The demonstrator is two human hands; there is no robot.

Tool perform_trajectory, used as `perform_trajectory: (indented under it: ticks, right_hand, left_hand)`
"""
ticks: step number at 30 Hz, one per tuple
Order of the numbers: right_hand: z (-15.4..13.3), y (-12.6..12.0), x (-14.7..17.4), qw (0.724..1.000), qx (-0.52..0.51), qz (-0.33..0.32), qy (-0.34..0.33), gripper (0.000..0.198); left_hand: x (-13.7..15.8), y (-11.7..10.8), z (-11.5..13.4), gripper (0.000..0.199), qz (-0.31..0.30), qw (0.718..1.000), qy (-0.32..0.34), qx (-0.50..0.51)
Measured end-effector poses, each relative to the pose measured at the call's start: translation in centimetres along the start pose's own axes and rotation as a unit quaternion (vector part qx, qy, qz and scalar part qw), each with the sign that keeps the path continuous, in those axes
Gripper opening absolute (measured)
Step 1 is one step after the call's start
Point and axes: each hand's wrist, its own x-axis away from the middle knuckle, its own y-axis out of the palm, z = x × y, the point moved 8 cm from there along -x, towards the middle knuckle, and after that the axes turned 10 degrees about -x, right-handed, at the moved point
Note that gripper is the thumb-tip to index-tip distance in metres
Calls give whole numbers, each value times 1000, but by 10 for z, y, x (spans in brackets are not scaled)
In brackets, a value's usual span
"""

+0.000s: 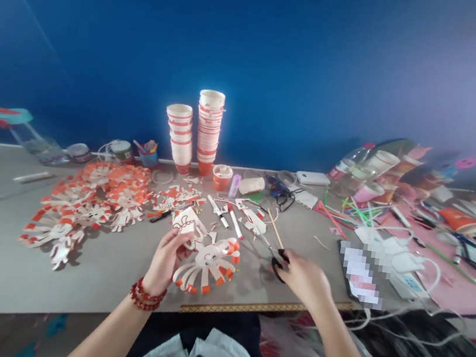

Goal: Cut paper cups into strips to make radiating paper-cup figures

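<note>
My left hand [168, 257], with red bead bracelets at the wrist, pinches a white paper piece [187, 222] with dark red outlines drawn on it. Just right of it is a paper-cup lion [208, 256], its cut strips fanned out with orange tips and a face drawn in the middle. Whether the paper piece is joined to the lion I cannot tell. My right hand [302, 275] is closed around the black handles of scissors [278, 262], whose blades point up and left over the table. A thin wooden stick [275, 228] lies close beyond the scissors.
Similar cut-cup lions [98, 194] are heaped at left. Two tall stacks of paper cups [208, 133] stand by the wall, with paper scraps [177, 196] and markers [235, 224] before them. At right are a phone [359, 275], a white power strip [405, 279] with cables, and straws.
</note>
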Motion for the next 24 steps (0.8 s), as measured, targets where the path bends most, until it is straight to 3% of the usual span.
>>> perform_trajectory:
  ticks: [4,9,12,14,17,18,19,20,21,22,23,24]
  right_hand:
    - [-12,-1,-14,999,36,9,-13,29]
    - [-32,1,-15,993,-1,-55,-101,9]
    - [-47,-5,4,987,-88,-31,-131,11]
    - [-58,-2,25,957,-238,-40,-159,18]
    - [-65,26,62,841,-477,-174,-188,18]
    - [-53,31,69,799,-554,-166,-162,21]
    - [-29,26,73,753,-642,-75,-122,28]
    - [9,18,79,677,-727,87,-69,31]
    - [47,17,93,571,-786,234,-24,35]
    - [76,25,107,482,-817,315,21,35]
    - [96,37,116,430,-830,349,66,35]
    - [109,50,123,406,-831,365,109,34]
  left_hand:
    - [3,-19,-9,28,12,1000,-8,-2]
    - [7,-33,-15,27,22,1000,-15,12]
    - [9,-36,-18,26,24,999,-20,18]
    - [10,-36,-22,25,25,999,-26,20]
    - [11,-38,-28,25,26,999,-42,20]
    - [11,-39,-31,25,27,998,-48,19]
    - [12,-40,-33,26,29,998,-53,19]
    - [12,-41,-36,26,30,998,-59,19]
    - [12,-42,-38,27,30,997,-64,19]
    - [12,-42,-41,27,30,997,-69,20]
    - [11,-42,-43,27,28,997,-74,22]
    - [11,-41,-45,28,26,996,-77,24]
